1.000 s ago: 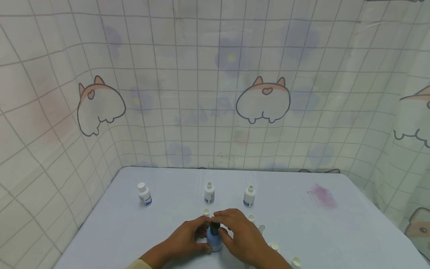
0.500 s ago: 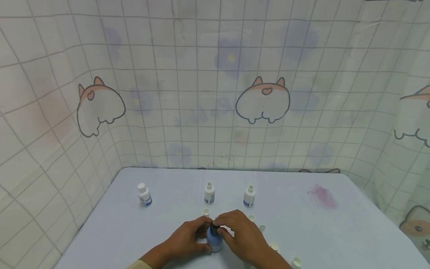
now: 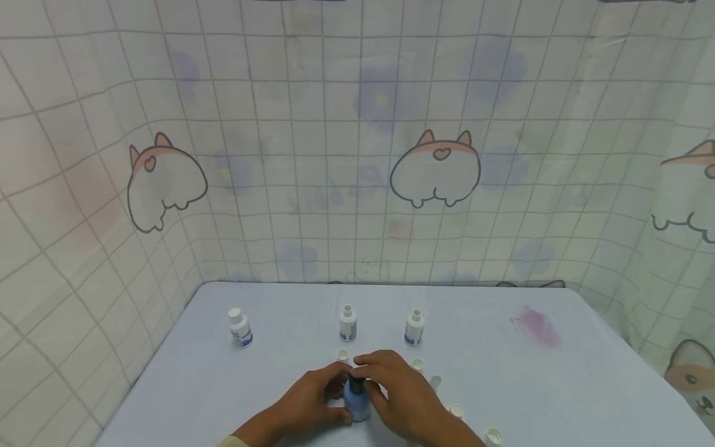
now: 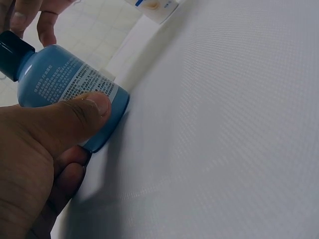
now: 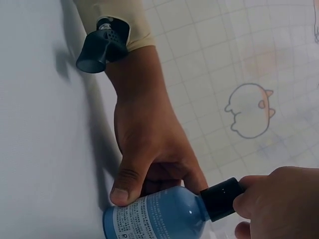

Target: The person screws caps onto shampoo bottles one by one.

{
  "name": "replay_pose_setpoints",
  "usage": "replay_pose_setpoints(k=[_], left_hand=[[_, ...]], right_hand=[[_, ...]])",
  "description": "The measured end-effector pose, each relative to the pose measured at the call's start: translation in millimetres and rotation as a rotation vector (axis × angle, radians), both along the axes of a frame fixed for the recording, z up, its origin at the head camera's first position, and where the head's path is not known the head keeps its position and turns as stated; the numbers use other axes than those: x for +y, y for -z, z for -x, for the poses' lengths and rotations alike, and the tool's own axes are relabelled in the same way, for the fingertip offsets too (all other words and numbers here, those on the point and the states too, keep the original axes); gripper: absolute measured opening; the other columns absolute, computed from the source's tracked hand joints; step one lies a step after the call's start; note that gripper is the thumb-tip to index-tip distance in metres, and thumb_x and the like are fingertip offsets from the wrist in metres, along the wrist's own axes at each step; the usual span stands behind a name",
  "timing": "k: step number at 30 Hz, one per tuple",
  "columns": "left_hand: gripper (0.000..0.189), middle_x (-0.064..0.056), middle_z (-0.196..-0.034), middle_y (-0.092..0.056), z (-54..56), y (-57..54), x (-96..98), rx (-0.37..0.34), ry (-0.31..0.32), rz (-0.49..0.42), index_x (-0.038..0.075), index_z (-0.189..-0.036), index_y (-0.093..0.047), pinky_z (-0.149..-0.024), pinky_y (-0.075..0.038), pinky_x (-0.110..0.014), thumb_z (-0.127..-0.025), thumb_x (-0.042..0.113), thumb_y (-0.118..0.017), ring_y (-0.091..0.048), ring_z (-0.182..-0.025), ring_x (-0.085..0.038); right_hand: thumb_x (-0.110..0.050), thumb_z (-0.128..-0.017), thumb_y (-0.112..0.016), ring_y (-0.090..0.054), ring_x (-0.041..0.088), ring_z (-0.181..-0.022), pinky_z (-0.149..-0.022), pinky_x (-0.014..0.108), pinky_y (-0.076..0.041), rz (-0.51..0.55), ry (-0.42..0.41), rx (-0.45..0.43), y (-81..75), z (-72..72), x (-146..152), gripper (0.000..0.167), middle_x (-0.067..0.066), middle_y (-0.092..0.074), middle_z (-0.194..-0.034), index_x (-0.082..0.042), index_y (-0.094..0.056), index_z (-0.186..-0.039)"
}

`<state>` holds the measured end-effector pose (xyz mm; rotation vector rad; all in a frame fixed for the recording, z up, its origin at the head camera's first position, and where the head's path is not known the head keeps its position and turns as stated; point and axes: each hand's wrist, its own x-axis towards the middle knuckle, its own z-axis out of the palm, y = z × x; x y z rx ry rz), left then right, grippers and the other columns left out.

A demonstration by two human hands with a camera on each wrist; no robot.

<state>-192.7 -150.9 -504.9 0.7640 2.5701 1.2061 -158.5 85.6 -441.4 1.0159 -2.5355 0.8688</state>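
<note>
Blue bottle [image 3: 357, 403] is upright at the near side of the table [image 3: 530, 385], black cap [image 3: 356, 384] on its neck; tight or loose, I can't tell. My left hand [image 3: 313, 396] grips the body, my right hand [image 3: 401, 394] pinches the cap. Beyond: left white bottle [image 3: 241, 330] capped, middle white bottle [image 3: 348, 327] and right white bottle [image 3: 414, 329] open. I'd call it partway, cap handling unfinished.
</note>
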Motion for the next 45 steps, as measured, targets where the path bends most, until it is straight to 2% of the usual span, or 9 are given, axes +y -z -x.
replay_pose_setpoints(k=[6, 16, 19, 23, 25, 29, 31, 34, 45], left_hand=[[0.062, 0.013, -0.123, -0.066, -0.7, -1.0, 0.7, 0.004, 0.008, -0.013, 0.03, -0.13, -0.057, -0.089, -0.055, -0.026, -0.078, 0.032, -0.091, -0.064, -0.099, -0.002], [0.062, 0.011, -0.122, -0.067, -0.7, -1.7, 0.4, -0.011, 0.002, 0.001, 0.03, -0.132, -0.057, -0.089, -0.055, -0.026, -0.079, 0.031, -0.09, -0.064, -0.099, -0.002], [0.062, 0.011, -0.122, -0.067, -0.4, -1.0, -0.3, -0.012, 0.005, -0.006, 0.029, -0.132, -0.057, -0.089, -0.055, -0.026, -0.079, 0.031, -0.09, -0.064, -0.099, -0.003], [0.063, 0.011, -0.121, -0.067, 0.0, 0.1, -1.0, -0.012, 0.008, -0.014, 0.028, -0.132, -0.057, -0.089, -0.055, -0.027, -0.079, 0.032, -0.09, -0.064, -0.1, -0.003], [0.064, 0.011, -0.121, -0.066, 0.2, 0.7, -1.2, -0.01, 0.013, -0.016, 0.029, -0.134, -0.056, -0.09, -0.055, -0.027, -0.079, 0.033, -0.09, -0.064, -0.1, -0.003], [0.064, 0.012, -0.123, -0.066, 0.6, 0.8, -1.6, -0.012, 0.019, -0.026, 0.03, -0.134, -0.056, -0.09, -0.055, -0.026, -0.08, 0.033, -0.09, -0.065, -0.102, -0.003], [0.063, 0.012, -0.123, -0.066, 0.7, 0.9, -1.3, -0.011, 0.022, -0.031, 0.031, -0.132, -0.056, -0.09, -0.055, -0.026, -0.079, 0.033, -0.09, -0.065, -0.102, -0.004], [0.062, 0.012, -0.123, -0.066, 0.5, 0.5, -0.4, -0.018, 0.02, -0.034, 0.032, -0.13, -0.056, -0.09, -0.055, -0.026, -0.079, 0.033, -0.09, -0.065, -0.102, -0.004], [0.063, 0.012, -0.12, -0.067, -1.1, -1.3, 1.9, -0.026, -0.015, 0.006, 0.03, -0.131, -0.058, -0.089, -0.055, -0.027, -0.078, 0.032, -0.091, -0.064, -0.1, -0.003]], right_hand=[[-0.006, -0.095, -0.072, -0.06, 0.009, -0.117, -0.095, 0.033, -0.054, -0.031, 0.002, -0.029, -0.5, 1.9, 0.6, 0.031, -0.013, -0.067, -0.125, -0.019, -0.073, -0.123], [-0.021, -0.094, -0.077, -0.06, 0.007, -0.11, -0.082, 0.027, -0.056, -0.019, 0.072, -0.094, -1.6, 1.3, -0.3, 0.021, -0.016, -0.066, -0.118, -0.026, -0.075, -0.114], [-0.024, -0.095, -0.076, -0.059, 0.008, -0.11, -0.079, 0.026, -0.056, -0.021, 0.082, -0.124, -1.3, 0.9, -1.4, 0.02, -0.015, -0.065, -0.119, -0.027, -0.072, -0.114], [-0.025, -0.097, -0.074, -0.057, 0.009, -0.113, -0.08, 0.024, -0.055, -0.011, 0.067, -0.155, -1.0, -0.8, -2.3, 0.026, -0.011, -0.061, -0.127, -0.026, -0.066, -0.122], [-0.023, -0.098, -0.073, -0.056, 0.01, -0.117, -0.084, 0.025, -0.056, -0.008, 0.044, -0.136, -0.5, -1.1, -2.2, 0.03, -0.01, -0.059, -0.132, -0.024, -0.066, -0.126], [-0.011, -0.096, -0.072, -0.057, 0.011, -0.123, -0.093, 0.031, -0.055, -0.001, -0.011, -0.03, 1.0, 0.9, -1.3, 0.032, -0.009, -0.062, -0.132, -0.019, -0.069, -0.127], [-0.005, -0.095, -0.072, -0.058, 0.011, -0.121, -0.095, 0.033, -0.055, 0.002, -0.022, 0.006, 1.6, 2.4, -0.8, 0.033, -0.01, -0.065, -0.129, -0.018, -0.071, -0.125], [-0.003, -0.094, -0.072, -0.06, 0.009, -0.116, -0.094, 0.031, -0.055, 0.009, -0.022, 0.008, 1.7, 3.7, -0.1, 0.033, -0.012, -0.067, -0.124, -0.018, -0.073, -0.123], [-0.019, -0.095, -0.076, -0.06, 0.008, -0.11, -0.079, 0.024, -0.056, 0.003, 0.06, -0.123, -0.1, 0.8, 2.5, 0.023, -0.014, -0.065, -0.121, -0.024, -0.073, -0.117]])
